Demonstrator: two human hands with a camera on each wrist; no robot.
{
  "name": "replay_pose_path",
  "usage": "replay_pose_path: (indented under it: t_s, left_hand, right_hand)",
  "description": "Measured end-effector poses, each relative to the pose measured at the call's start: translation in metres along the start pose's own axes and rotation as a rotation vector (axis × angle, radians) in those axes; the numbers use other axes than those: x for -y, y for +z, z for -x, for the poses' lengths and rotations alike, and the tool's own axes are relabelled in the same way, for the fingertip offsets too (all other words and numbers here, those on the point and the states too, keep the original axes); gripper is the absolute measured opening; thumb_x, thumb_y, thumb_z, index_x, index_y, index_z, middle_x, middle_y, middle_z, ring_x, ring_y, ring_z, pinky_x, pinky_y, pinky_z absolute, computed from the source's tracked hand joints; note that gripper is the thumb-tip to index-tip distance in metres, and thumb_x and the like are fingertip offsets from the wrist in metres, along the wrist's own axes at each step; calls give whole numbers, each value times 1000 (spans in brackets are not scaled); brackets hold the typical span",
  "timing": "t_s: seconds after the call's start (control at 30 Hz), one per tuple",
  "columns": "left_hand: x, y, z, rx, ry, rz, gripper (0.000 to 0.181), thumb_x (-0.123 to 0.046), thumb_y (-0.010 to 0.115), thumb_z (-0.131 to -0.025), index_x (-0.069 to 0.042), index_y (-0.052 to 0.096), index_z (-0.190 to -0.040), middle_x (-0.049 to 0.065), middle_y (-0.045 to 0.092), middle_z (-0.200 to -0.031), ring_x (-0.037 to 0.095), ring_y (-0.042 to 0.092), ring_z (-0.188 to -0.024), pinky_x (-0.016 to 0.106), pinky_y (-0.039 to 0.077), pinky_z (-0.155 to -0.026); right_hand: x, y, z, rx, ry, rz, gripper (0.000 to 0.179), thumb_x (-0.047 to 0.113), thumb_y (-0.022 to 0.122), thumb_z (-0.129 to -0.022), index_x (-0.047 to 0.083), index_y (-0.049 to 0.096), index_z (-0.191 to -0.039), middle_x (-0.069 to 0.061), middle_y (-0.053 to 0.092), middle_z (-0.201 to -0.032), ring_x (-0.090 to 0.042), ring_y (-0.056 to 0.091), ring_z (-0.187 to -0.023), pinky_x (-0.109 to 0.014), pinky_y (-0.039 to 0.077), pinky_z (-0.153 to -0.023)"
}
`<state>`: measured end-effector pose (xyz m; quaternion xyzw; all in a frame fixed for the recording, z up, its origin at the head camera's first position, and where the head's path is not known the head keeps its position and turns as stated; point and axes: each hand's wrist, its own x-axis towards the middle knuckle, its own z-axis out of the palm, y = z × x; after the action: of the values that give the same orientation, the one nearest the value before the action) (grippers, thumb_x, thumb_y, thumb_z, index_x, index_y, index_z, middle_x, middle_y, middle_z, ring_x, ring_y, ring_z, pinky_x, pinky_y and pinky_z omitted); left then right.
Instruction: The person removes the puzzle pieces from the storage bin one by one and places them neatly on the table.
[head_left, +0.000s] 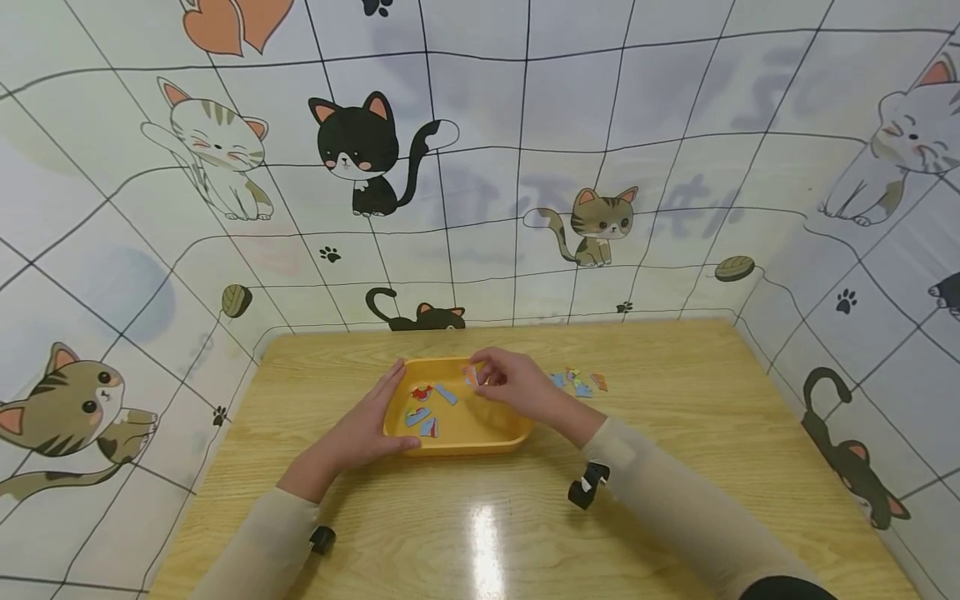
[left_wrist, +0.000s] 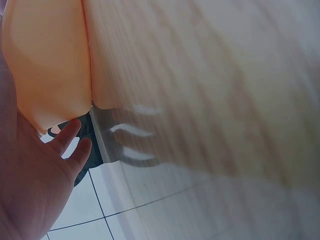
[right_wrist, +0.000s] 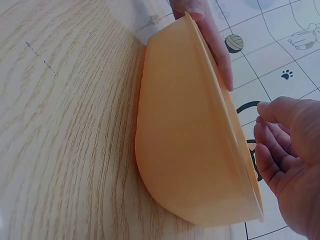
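A yellow plastic tray (head_left: 480, 447) sits on the wooden table. My left hand (head_left: 367, 425) rests against its left end, fingers extended along the side and thumb at the front rim; fingertips touch the tray's end (left_wrist: 50, 60) in the left wrist view. Over the tray's far right part, my right hand (head_left: 517, 385) pinches a small orange-and-blue puzzle piece (head_left: 471, 375) between thumb and fingertips. Several flat puzzle pieces (head_left: 429, 427) lie inside the tray toward its left. From the right wrist, the right hand (right_wrist: 290, 160) appears just above the rim, the piece hidden by its fingers.
Right of the tray, several more colourful puzzle pieces (head_left: 577, 383) lie close together on the table (head_left: 675, 400). A cloth wall (head_left: 487, 167) printed with cats and grid lines stands behind and at both sides. Black straps sit at both wrists.
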<state>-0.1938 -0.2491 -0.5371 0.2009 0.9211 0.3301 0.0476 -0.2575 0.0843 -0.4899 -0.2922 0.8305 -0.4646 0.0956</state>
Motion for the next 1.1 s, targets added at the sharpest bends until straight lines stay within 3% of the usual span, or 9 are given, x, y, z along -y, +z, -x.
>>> replay_pose_path:
  t_s: [0.67, 1.1]
  left_hand:
    - [1, 1, 0, -7, 4, -19, 131, -55, 93, -86, -9, 12, -178, 4, 4, -187, 36, 17, -169, 62, 26, -131]
    - [0, 1, 0, -7, 0, -15, 131, -54, 93, -86, -12, 11, -179, 3, 5, -187, 37, 18, -169, 62, 26, -131]
  right_hand:
    - [-9, -35, 28, -104, 27, -30, 44, 10, 83, -100, 10, 70, -143, 0, 74, -105, -21, 69, -87, -30, 58, -73]
    - [-28, -68, 52, -196, 39, -34, 42, 7, 83, -100, 8, 70, -140, -5, 72, -102, -23, 65, -84, -27, 54, -73]
